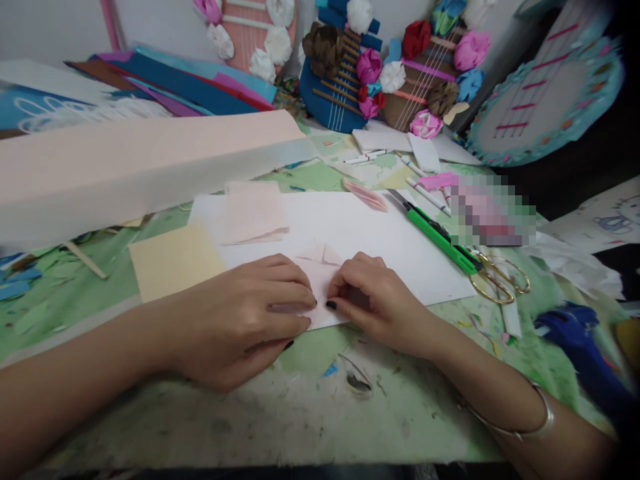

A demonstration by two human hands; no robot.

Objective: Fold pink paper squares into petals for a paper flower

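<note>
A small piece of pale pink paper (320,255) with creased folds lies on a white sheet (405,260). My left hand (245,313) presses its left side, fingers bent and close together. Thumb and fingers of my right hand (377,300) pinch at the paper's right side. Both hands cover much of it. Beyond them are pale pink paper squares (255,210), and to the left a pale yellow square (175,263). A folded pink paper piece (365,195) rests near the white sheet's far edge.
A green utility knife (443,241) and gold-handled scissors (503,277) lie to the right, near a blue glue gun (575,340). A long peach paper roll (150,160) spans the left. Decorated paper instruments (333,100) lean at the back. Paper scraps dot the green-stained table (200,427).
</note>
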